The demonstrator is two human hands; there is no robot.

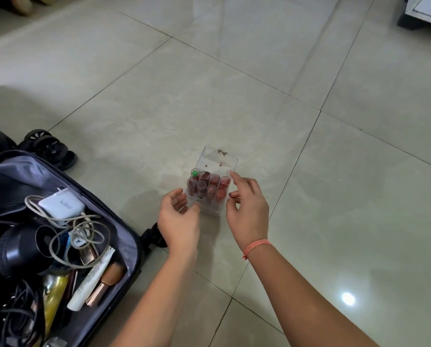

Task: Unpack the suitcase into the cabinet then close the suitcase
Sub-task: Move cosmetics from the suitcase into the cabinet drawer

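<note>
While the suitcase (21, 171) is cropped lower left, half-open left hand (179, 221) and right hand (248, 212) flank a clear organiser (215, 161), seemingly ungripped.

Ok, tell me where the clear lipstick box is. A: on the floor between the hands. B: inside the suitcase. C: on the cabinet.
A: the box stands on the floor, outside the suitcase, with the left hand and right hand either side of it.
</note>
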